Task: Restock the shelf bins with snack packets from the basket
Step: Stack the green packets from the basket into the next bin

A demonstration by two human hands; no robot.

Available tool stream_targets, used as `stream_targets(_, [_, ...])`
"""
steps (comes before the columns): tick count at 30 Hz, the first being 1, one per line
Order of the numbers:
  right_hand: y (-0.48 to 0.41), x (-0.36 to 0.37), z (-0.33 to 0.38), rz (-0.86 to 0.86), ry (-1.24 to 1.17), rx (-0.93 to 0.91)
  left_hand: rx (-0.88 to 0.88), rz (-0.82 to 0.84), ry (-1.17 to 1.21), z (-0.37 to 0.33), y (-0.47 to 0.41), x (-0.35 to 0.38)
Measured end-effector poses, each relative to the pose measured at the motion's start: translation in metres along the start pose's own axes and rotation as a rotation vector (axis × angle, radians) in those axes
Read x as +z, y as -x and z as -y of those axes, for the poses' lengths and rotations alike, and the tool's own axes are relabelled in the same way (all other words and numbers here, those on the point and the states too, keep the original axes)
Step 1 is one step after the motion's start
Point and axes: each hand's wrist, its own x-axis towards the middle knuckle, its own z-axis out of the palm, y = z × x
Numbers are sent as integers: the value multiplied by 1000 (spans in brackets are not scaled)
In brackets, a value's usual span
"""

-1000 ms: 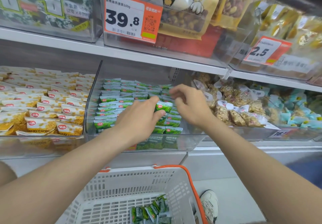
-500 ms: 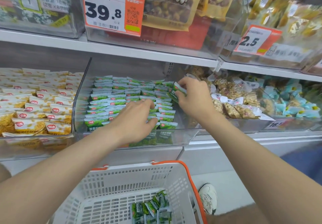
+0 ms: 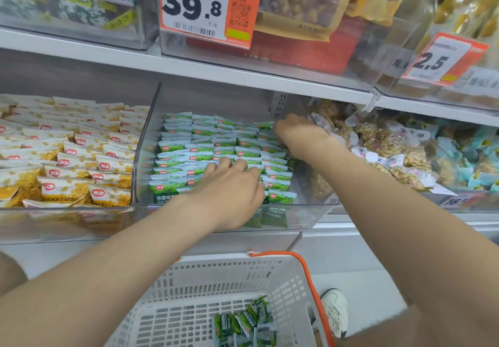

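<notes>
Atop green packets (image 3: pixel 205 146) in the bin (image 3: pixel 147 144): left hand (image 3: pixel 232 187), grip slack, touching them; right hand (image 3: pixel 299 136), grip unclear.

Two hands over one clear bin (image 3: pixel 145 141): left hand (image 3: pixel 232 192) near its front edge, right hand (image 3: pixel 299 136) at its back right corner. One white basket (image 3: pixel 216 273) below the shelf, with some five or six loose packets (image 3: pixel 243 325) against its right wall, too overlapped for an exact count. Four kinds along the lower shelf: yellow packets (image 3: pixel 67 157), green packets (image 3: pixel 205 146), nut packets (image 3: pixel 383 144) and blue packets (image 3: pixel 469 154), dozens of each, too many to count. Two orange price tags (image 3: pixel 208 6) (image 3: pixel 442 60) on the upper shelf's bins. One small label (image 3: pixel 456 200) at a lower bin's front edge. One white shoe (image 3: pixel 334 311).
</notes>
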Motion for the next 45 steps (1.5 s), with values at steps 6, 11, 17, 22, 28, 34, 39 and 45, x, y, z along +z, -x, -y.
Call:
stream_targets(6, [-13,-5,-2,32,25,-96,10,-1,0,1,-1,0])
stream_targets(11, [-10,-9,4,-22,87,8,16,1,-1,2,2,0])
stream_targets(17, [15,3,5,-134,59,72,23,1,-2,3,4,-1])
stream_targets(22, [31,17,18,-215,-425,240,19,1,0,1,4,-1])
stream_targets(28, [41,14,27,-64,-798,393,3,-24,-7,0,5,1])
stream_targets(34, [32,8,34,-8,-1059,549,6,-22,5,0,4,1])
stream_targets(39, [24,12,43,49,-1224,579,1,15,21,1,4,1])
stream_targets(45, [31,10,42,28,-1147,557,-3,61,35,5,2,2])
